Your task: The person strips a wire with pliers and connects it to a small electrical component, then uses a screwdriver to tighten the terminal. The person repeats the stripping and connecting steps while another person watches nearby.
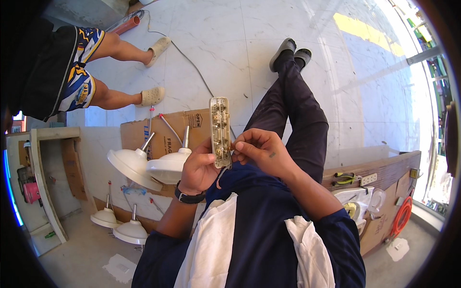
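My left hand (pixel 198 169) is closed round the lower left side of a long white power strip (pixel 220 132). Its back is off, so brass contact strips and terminals show inside the casing. At the strip's lower end a short dark wire hangs down beside my lap. Against the lower right edge, my right hand (pixel 261 151) has thumb and forefinger pinched together. Whatever is between those fingertips is hidden or too small to name.
White dome lamp shades (pixel 132 166) lie left on flattened cardboard (pixel 197 132). A person in clogs (pixel 152 96) stands at far left. Right, a wooden bench (pixel 379 165) bears green-handled pliers (pixel 344 178) and another power strip (pixel 369 180). A grey cable (pixel 192 65) crosses the tiles; orange hose (pixel 402 216) hangs right.
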The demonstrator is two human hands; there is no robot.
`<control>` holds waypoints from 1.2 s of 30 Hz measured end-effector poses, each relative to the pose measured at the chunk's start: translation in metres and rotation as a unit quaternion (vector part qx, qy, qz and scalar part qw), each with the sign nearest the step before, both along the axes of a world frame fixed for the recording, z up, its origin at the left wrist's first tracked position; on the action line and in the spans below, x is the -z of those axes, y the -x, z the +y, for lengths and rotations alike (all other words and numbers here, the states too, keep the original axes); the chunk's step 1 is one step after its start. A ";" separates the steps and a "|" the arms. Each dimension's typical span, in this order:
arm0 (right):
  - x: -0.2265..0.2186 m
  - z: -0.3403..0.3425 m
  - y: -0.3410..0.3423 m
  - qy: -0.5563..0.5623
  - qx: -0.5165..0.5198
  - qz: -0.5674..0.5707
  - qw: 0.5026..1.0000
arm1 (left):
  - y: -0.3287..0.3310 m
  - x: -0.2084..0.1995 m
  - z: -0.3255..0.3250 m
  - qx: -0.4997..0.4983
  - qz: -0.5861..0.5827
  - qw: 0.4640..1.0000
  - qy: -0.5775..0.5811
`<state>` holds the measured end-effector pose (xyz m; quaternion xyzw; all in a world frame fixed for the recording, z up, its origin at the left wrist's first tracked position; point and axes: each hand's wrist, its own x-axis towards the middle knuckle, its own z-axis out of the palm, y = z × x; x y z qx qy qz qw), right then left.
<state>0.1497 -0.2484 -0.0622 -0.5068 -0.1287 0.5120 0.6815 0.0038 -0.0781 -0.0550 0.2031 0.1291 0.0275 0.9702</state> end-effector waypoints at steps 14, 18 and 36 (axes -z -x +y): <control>-0.003 -0.023 0.010 0.041 0.003 -0.296 0.954 | -0.001 -0.007 -0.025 0.020 0.186 0.920 -0.343; 0.014 -0.023 0.007 0.035 0.047 -0.078 0.995 | -0.002 -0.001 -0.028 0.008 0.155 0.904 -0.398; 0.017 0.013 0.031 0.063 0.056 -0.419 0.904 | -0.016 0.043 -0.012 -0.172 0.059 0.768 -0.614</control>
